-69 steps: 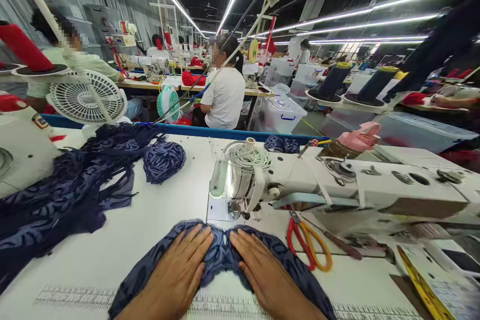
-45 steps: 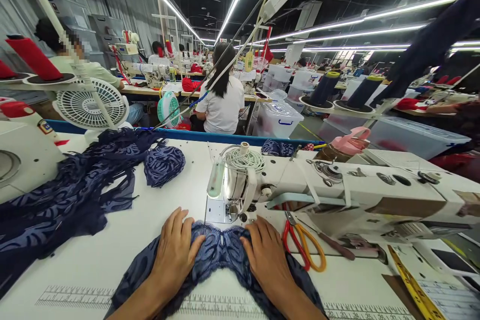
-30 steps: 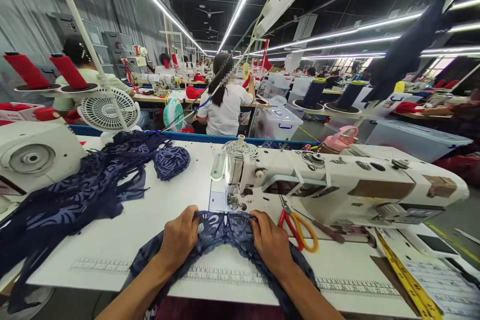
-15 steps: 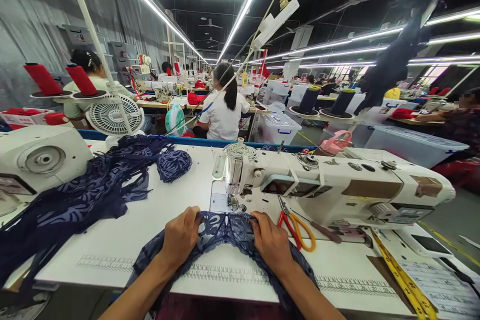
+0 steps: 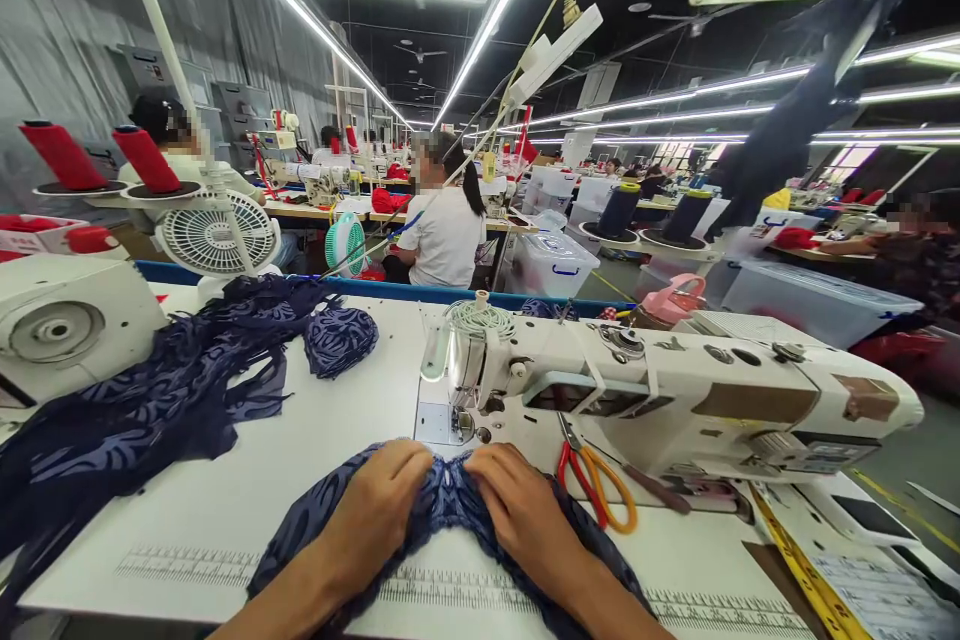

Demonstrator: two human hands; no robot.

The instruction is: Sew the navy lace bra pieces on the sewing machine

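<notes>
A navy lace bra (image 5: 448, 495) lies spread on the white table in front of the sewing machine (image 5: 667, 390). My left hand (image 5: 379, 505) is closed on it just left of its centre, fingertips curled over the upper edge. On the other side of the centre, my right hand (image 5: 517, 505) pinches the lace in the same way. The two hands are close together, with a narrow strip of lace showing between them. Both cups are partly hidden under my hands and forearms. The needle area of the machine (image 5: 463, 425) is just beyond my fingertips.
Scissors (image 5: 592, 475) with red and orange handles lie right of my right hand. Navy patterned fabric pieces (image 5: 172, 380) and a folded lace cup (image 5: 340, 338) are on the left. A yellow tape measure (image 5: 810, 570) lies at the right. A co-worker (image 5: 442, 220) sits beyond the table.
My hands have moved closer together along the lace, narrowing the stretch between them. The left hand shifted right, the right hand left. The view has tilted slightly.
</notes>
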